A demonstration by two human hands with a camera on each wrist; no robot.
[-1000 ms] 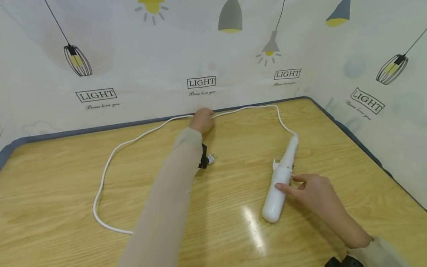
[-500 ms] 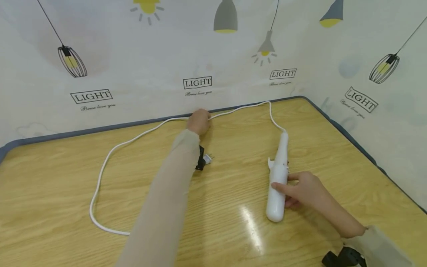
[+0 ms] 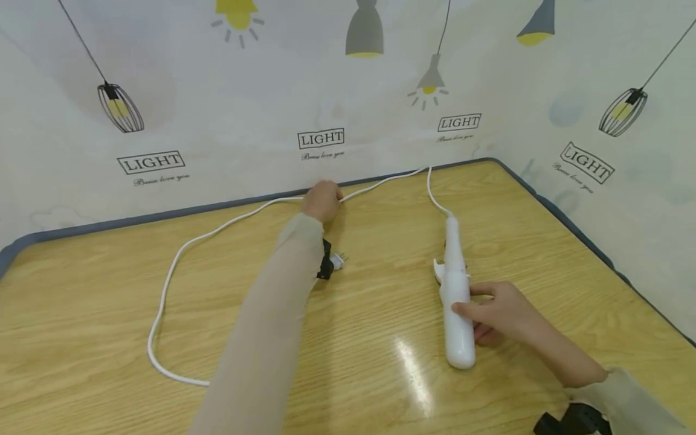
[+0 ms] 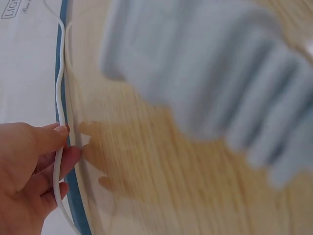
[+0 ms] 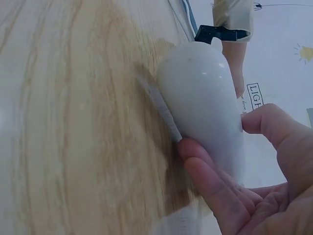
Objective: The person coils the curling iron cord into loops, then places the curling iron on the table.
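My left hand (image 3: pixel 322 201) pinches a white power cord (image 4: pixel 59 98) between thumb and fingers at the table's back edge. To the right, the cord runs into the narrow end of a white, wand-shaped corded appliance (image 3: pixel 458 314); its exact kind is unclear. A small lever-like piece (image 3: pixel 438 270) juts from its left side. My right hand (image 3: pixel 502 311) grips the wide, rounded body, with the thumb along one side and the fingers on the other. In the right wrist view the appliance (image 5: pixel 200 88) is tilted just above or on the wooden surface; contact cannot be told.
A white two-pin plug (image 3: pixel 338 261) shows beside the black wrist camera (image 3: pixel 325 261) under my left forearm. The cord loops across the left part of the wooden table (image 3: pixel 98 302). Walls printed with lamps (image 3: pixel 217 90) close off the back and right. A blurred ridged pale thing (image 4: pixel 205 73) fills much of the left wrist view.
The appliance's narrow cord end has swung left and its rounded end right, turned by my right hand. The cord's back corner has shifted left. My left hand stays on the cord.
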